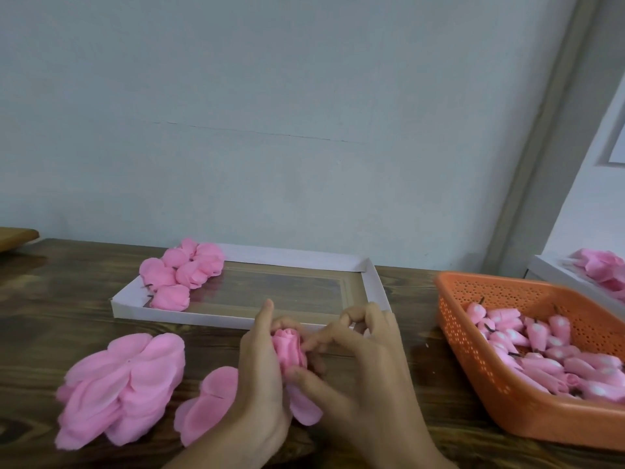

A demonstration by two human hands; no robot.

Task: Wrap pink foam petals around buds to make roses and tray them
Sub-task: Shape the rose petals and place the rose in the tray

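A pink foam bud (288,346) with petals partly wrapped round it stands between my hands, just in front of the tray. My left hand (260,374) grips it from the left, thumb up beside its top. My right hand (355,363) pinches a petal against the bud with thumb and forefinger; a loose petal (306,409) hangs below. A heap of pink foam petals (125,384) lies on the table at the left. The white tray (373,286) holds several finished roses (182,272) in its far left corner.
An orange perforated basket (473,377) at the right holds many pink buds (548,353). Behind it a second white tray (554,275) carries more pink roses. The dark wooden table (50,299) ends at a pale wall. A wooden board edge (17,236) shows far left.
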